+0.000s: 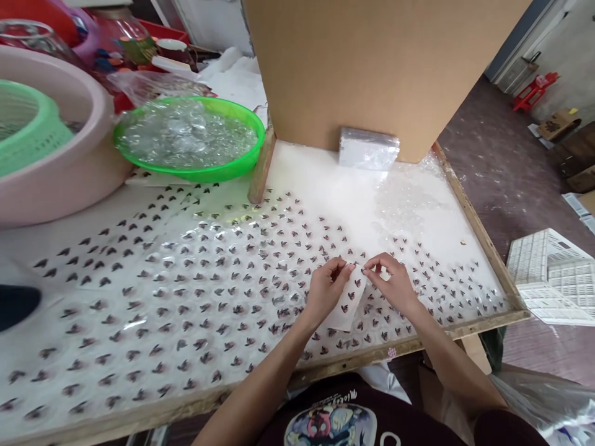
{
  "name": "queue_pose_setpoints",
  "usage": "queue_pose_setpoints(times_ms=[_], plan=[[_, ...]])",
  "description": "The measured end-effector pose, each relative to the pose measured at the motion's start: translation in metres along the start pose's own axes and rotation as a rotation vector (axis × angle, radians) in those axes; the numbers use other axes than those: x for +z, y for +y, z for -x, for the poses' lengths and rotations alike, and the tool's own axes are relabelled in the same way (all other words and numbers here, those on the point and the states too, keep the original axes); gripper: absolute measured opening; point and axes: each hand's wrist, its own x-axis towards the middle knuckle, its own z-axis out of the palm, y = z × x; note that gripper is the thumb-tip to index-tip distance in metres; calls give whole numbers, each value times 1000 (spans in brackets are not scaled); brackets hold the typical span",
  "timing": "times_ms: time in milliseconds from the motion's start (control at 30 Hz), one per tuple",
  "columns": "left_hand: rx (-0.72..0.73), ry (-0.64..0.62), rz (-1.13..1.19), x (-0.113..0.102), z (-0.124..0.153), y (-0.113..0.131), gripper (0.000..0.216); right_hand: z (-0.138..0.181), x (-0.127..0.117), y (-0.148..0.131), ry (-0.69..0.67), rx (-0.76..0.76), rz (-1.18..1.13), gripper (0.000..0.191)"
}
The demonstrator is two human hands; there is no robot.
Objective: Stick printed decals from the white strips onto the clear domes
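My left hand [324,290] pinches the upper left edge of a white paper strip [344,317] between thumb and fingers. The strip carries a short column of small dark prints that look like stickers. At its top right corner, my right hand [396,286] is closed in a pinch, thumb against fingertip. A tiny dark spot shows at those fingertips, too small to name. Under and around both hands, many small clear pieces with dark leaf-like marks [199,342] lie in rows across the white tabletop [316,176].
A bright green basin [218,173] heaped with clear plastic pieces stands back left, beside a large pink tub [100,145]. A tall cardboard box [372,68] rises at the back, a stack of clear sleeves [369,150] before it. Wooden edging [483,238] borders the table.
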Motion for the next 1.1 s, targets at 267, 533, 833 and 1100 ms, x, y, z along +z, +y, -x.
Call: queue_pose_setpoints(times_ms=[267, 533, 833, 1100], plan=[[54, -8, -44, -1, 0, 0, 32, -9, 7, -9, 133, 133, -151, 28], [103, -90, -91, 1, 1, -4, 25, -22, 3, -1, 191, 168, -322, 34], [44, -61, -117, 1, -1, -4, 24, -55, -31, 80, 275, 399, -101, 52], [14, -72, -105, 0, -1, -4, 24, -58, -11, 99, 209, 373, 100, 49]])
